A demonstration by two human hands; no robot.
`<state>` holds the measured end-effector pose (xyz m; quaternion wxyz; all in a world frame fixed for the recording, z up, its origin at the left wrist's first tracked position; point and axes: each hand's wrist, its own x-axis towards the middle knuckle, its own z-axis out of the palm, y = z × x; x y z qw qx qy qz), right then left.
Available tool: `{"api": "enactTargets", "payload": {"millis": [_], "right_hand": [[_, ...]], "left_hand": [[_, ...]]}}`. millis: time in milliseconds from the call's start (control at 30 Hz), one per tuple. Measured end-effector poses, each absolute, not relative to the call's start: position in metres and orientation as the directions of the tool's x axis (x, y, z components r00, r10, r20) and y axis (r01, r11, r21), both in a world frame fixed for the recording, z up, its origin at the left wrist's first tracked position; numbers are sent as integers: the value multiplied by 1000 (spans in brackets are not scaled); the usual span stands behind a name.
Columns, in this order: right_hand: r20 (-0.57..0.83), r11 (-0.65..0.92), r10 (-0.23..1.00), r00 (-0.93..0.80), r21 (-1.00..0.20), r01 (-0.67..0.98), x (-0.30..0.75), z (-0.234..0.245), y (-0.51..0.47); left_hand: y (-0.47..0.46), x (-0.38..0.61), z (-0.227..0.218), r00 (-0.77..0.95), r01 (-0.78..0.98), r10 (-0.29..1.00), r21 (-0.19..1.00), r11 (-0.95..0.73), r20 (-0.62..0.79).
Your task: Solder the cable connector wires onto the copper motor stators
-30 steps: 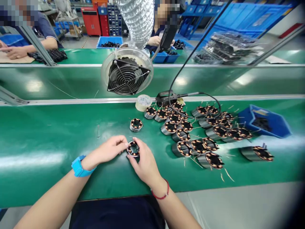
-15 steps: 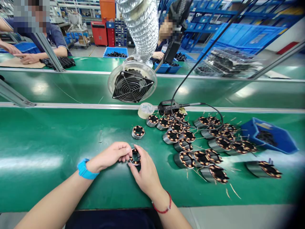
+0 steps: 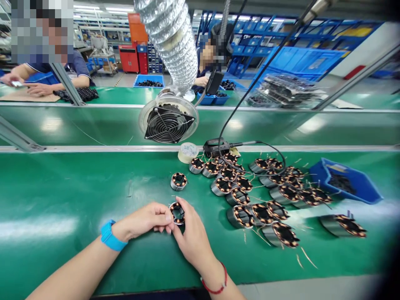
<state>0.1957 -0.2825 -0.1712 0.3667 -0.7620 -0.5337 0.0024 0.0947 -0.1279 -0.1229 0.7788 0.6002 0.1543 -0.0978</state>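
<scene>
Head view. Item: one copper-wound ring point(image 3: 177, 213), held just above the tabletop point(image 3: 62, 196) near its front edge. Grip of left hand point(image 3: 146, 221) and right hand point(image 3: 192, 239): narrow, pinching opposite rims, open face up, likely for inspection. Nearby: a single ring point(image 3: 178, 181) set apart; a heap point(image 3: 250, 196) to the right.

Bright, even overhead light fills the workshop. Soft white glare streaks lie on the glossy green counter point(image 3: 62, 196). Shadows are short and faint. Straight lines bend near the edges, the lower right corner darkens, and distant faces are pixelated.
</scene>
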Motion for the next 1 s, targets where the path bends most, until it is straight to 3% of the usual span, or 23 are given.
{"api": "enactTargets", "payload": {"millis": [100,200,333,400,467,533,633,733,900,1000], "right_hand": [[363,-185,821,440,-561,807,204,-173,-284],[356,-278,773,525,-554,785,225,-172,-284],[523,-426,592,613,-443,789,248,-157,-282],[636,-397,541,550,-384,834,247,-145,-278],[660,-278,608,441,-344,897,241,-135,-269],[585,-184,722,371,-354,917,238,-130,-253],[377,-223,828,415,-458,861,246,-129,-227],[261,-263,858,443,-518,814,258,-133,-216],[218,-202,905,366,-537,819,235,-138,-231],[232,-85,943,239,-528,845,216,-140,-237]], "left_hand": [[-126,97,-127,940,296,90,916,270,-330],[-120,98,-127,902,283,248,919,275,-353],[-113,99,-124,826,305,401,912,274,-396],[-112,99,-123,821,307,419,918,249,-388],[-113,99,-123,828,311,419,927,210,-372],[-113,99,-124,836,312,415,933,179,-359],[-112,99,-125,836,309,429,940,145,-341],[-106,98,-124,821,299,466,944,140,-329],[-98,97,-119,789,258,535,953,158,-302],[-95,93,-114,820,298,486,951,86,-301]]}}
